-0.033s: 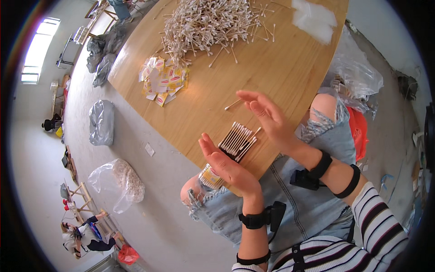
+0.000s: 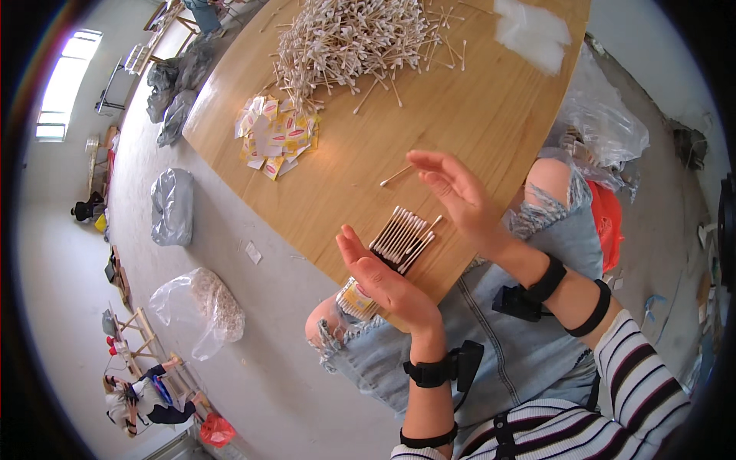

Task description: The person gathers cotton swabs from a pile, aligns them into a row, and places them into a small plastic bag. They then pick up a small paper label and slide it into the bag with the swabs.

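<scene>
A row of cotton swabs (image 2: 400, 234) lies side by side on a dark patch near the table's front corner, a few of them askew. Beside its left end my left hand (image 2: 387, 284) is open, its fingers stretched out and apparently empty. My right hand (image 2: 456, 192) hovers to the upper right of the row, open, fingers extended. A single cotton swab (image 2: 395, 176) rests on the wood just left of its fingertips. Partly hidden behind my left hand is a clear pack of swabs with a yellow label (image 2: 354, 300), at the table edge by my knee.
A big heap of loose swabs (image 2: 345, 46) covers the far part of the wooden table (image 2: 337, 192). Left of it lie yellow and white paper cards (image 2: 276, 138); clear plastic bags (image 2: 533, 34) are at the far right. Filled bags (image 2: 207, 307) stand on the floor.
My right hand has shifted slightly to the right, away from the single swab. My left hand and the row of swabs look the same.
</scene>
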{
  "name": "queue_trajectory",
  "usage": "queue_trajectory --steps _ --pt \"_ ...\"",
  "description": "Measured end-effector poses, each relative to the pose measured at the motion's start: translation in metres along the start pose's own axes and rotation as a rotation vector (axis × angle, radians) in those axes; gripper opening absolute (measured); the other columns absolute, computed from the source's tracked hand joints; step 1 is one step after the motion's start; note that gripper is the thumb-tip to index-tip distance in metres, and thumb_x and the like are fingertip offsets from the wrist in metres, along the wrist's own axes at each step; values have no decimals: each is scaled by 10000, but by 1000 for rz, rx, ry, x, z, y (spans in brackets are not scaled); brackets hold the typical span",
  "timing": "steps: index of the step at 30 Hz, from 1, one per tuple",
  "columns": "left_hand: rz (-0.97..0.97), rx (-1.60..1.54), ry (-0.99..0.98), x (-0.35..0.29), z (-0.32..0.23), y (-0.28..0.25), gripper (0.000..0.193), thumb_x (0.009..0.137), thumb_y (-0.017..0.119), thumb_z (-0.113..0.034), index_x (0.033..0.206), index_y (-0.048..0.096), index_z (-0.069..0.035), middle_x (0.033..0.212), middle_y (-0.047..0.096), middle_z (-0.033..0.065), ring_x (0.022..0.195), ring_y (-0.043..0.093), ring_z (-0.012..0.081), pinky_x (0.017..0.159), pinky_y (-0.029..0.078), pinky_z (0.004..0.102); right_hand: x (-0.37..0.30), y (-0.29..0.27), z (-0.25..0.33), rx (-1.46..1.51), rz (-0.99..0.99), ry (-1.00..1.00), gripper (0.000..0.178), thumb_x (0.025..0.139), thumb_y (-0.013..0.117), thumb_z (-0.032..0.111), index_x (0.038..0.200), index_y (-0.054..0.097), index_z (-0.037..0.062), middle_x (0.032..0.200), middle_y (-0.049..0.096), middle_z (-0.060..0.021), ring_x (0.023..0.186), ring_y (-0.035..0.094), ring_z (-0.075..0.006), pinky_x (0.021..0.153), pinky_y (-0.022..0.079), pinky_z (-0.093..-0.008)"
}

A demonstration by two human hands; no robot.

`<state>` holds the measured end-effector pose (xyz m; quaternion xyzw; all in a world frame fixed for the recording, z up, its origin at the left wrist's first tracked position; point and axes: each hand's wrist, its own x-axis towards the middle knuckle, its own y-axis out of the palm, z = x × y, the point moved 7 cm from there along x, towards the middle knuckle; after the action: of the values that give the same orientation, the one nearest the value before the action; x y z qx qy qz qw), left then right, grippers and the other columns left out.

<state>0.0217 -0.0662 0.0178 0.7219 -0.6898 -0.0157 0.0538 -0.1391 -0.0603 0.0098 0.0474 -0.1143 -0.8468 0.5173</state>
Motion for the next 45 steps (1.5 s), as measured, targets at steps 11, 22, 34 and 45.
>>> queue_trajectory --steps 11,22,34,45 --pt "-6 -12 -40 -2 4 8 607 1076 283 -367 1494 210 68 1548 301 205 1467 245 250 1200 174 369 -18 6 -23 254 -46 203 234 1018 497 141 1197 562 5 1180 615 -59 1150 554 -130 1003 439 -293" --pt "522 1281 243 -26 12 33 887 973 458 -509 1494 119 124 1579 129 293 1492 74 394 1203 60 476 -12 -6 16 -850 398 -199 248 770 599 2 1014 576 46 947 612 -97 941 577 -307 833 491 -399" --pt "505 1401 358 -27 16 35 1007 917 481 -611 1477 138 153 1570 128 316 1488 92 405 1201 96 468 -17 1 25 -1188 542 -381 322 719 636 21 1029 555 -13 997 618 -143 989 593 -323 842 505 -390" --pt "568 1366 434 -36 17 43 1024 921 491 -617 1482 108 149 1561 144 325 1480 109 417 1201 98 481 -65 -126 106 -920 42 62 160 947 512 69 1090 493 -1 1066 614 -200 986 591 -387 827 466 -421"
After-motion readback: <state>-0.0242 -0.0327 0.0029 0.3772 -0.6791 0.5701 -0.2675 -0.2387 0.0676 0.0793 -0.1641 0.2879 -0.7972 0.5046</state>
